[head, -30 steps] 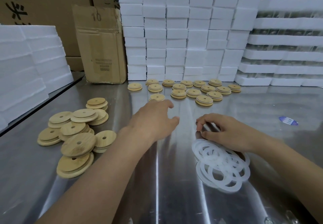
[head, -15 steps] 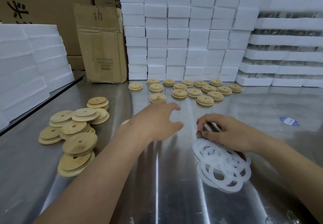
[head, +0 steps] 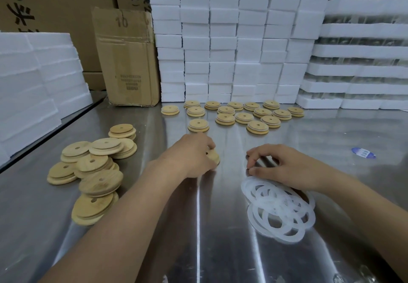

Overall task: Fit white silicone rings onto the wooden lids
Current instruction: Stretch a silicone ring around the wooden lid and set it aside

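Note:
My left hand grips a bare wooden lid with a centre hole, just above the steel table near its middle. My right hand has curled fingers. Its thumb and fingertips pinch the far edge of a white silicone ring at the top of the ring pile. Several bare lids lie heaped at the left. Several lids with white rings fitted sit in rows at the back.
White foam blocks are stacked along the back and on the left. A cardboard box stands at the back left. A blue and white label lies on the table at the right.
My left hand has pulled back slightly from the ringed lids and now shows a bare wooden lid in its fingers. My right hand stays at the ring pile.

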Demonstrator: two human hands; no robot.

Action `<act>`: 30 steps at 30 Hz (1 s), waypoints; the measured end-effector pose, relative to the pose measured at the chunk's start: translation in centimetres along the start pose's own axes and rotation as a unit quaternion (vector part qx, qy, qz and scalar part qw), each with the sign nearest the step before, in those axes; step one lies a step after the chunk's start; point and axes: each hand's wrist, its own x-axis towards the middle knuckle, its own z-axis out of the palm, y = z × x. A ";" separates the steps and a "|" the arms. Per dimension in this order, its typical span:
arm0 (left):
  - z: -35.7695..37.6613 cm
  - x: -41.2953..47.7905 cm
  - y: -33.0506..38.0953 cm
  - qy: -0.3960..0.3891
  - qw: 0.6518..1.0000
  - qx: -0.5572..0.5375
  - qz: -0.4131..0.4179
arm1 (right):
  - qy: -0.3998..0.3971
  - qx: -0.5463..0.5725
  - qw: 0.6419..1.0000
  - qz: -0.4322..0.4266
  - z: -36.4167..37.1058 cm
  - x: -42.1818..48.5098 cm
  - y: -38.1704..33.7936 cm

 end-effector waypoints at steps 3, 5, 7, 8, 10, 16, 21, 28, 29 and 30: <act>0.5 0.0 0.2 0.023 1.000 -0.011 0.011 | -0.030 0.031 0.999 -0.002 -0.3 -0.1 -0.4; 1.0 -0.1 0.5 0.057 0.996 -0.058 0.024 | -0.043 0.040 0.998 0.007 -0.4 -0.3 -0.6; 1.6 -0.1 1.1 0.103 0.985 -0.135 0.031 | -0.049 0.036 0.998 0.007 -0.4 -0.3 -0.5; 2.0 0.0 1.4 0.125 0.975 -0.179 0.032 | -0.042 0.034 0.998 0.005 -0.4 -0.2 -0.4; 2.8 0.3 2.2 0.143 0.949 -0.279 0.023 | -0.018 0.041 0.999 -0.002 -0.3 -0.1 -0.3; 4.0 1.4 3.1 0.080 0.858 -0.506 -0.046 | -0.028 0.044 0.999 0.013 -0.5 -0.1 -0.5; 4.1 1.9 2.3 0.053 0.851 -0.521 -0.037 | -0.051 0.034 0.998 0.028 -0.7 -0.3 -0.7; 5.0 2.5 2.6 0.092 0.865 -0.492 -0.020 | -0.046 0.037 0.998 0.035 -0.6 -0.3 -1.1; 5.2 2.6 2.6 0.105 0.867 -0.486 -0.019 | -0.037 0.042 0.998 0.030 -0.6 -0.4 -1.2; 5.3 2.6 2.6 0.113 0.869 -0.481 -0.020 | -0.026 0.050 0.998 0.023 -0.6 -0.4 -1.4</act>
